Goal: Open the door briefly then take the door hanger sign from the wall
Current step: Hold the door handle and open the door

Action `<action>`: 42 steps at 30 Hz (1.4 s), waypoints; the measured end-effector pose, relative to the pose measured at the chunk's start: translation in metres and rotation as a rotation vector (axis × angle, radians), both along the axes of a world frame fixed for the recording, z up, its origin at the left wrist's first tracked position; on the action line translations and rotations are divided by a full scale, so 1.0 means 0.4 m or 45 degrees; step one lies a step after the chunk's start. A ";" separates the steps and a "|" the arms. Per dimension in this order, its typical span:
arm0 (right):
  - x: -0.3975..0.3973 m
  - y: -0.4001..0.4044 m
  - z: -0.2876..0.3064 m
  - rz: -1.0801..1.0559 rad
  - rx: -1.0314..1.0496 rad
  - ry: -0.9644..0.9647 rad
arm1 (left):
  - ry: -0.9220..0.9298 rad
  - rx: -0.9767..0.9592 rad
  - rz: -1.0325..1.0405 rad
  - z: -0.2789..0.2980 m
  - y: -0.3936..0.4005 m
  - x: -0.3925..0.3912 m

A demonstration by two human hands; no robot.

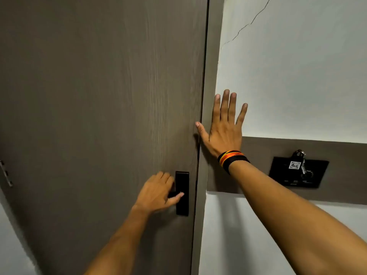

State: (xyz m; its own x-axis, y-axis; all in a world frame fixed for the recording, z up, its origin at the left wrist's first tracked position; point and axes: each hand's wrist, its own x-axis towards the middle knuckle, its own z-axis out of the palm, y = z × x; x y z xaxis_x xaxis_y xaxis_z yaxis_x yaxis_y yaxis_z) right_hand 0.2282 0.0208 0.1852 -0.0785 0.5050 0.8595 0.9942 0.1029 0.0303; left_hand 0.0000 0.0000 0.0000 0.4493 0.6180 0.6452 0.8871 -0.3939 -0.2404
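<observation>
A grey-brown wooden door (99, 96) fills the left of the view and sits flush in its frame (210, 76). My left hand (156, 191) is wrapped around the black door handle (182, 193) on its tall black plate. My right hand (224, 126) lies flat with fingers spread against the frame and the white wall (297, 76), its thumb touching the door's edge. A striped wristband is on that wrist. No door hanger sign is visible.
A black card-holder panel (297, 173) is fixed to a grey band on the wall at the right, with a key and a white numbered tag (294, 165) hanging in it. A crack runs across the white wall above. A metal hinge part (6, 173) shows at the far left.
</observation>
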 end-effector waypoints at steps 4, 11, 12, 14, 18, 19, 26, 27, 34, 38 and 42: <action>-0.002 0.018 -0.003 -0.056 0.080 -0.004 | -0.070 -0.156 0.170 -0.084 0.019 0.015; -0.001 0.029 -0.013 -0.059 0.154 -0.016 | -0.469 -0.270 0.322 -0.108 0.041 0.060; -0.003 0.030 -0.014 -0.059 0.171 -0.015 | -0.542 -0.305 0.337 -0.124 0.043 0.069; 0.000 0.032 -0.015 -0.058 0.174 -0.008 | -0.711 -0.391 0.423 -0.162 0.047 0.087; -0.001 0.033 -0.017 -0.072 0.201 -0.006 | -0.977 -0.495 0.526 -0.198 0.048 0.130; 0.000 0.035 -0.018 -0.063 0.197 -0.006 | -1.062 -0.519 0.533 -0.204 0.047 0.147; 0.003 0.040 -0.022 -0.017 0.231 -0.023 | -1.493 -0.492 0.443 -0.233 0.025 0.203; 0.005 0.038 -0.023 -0.011 0.223 -0.024 | -1.494 -0.484 0.419 -0.233 0.018 0.203; 0.011 0.026 -0.026 0.067 0.164 0.005 | -1.503 -0.405 0.275 -0.219 -0.077 0.188; 0.023 0.010 -0.015 0.295 0.108 0.109 | -1.487 -0.391 0.321 -0.232 -0.131 0.165; 0.048 -0.093 -0.082 0.942 0.017 0.632 | -1.511 -0.337 0.281 -0.252 -0.184 0.145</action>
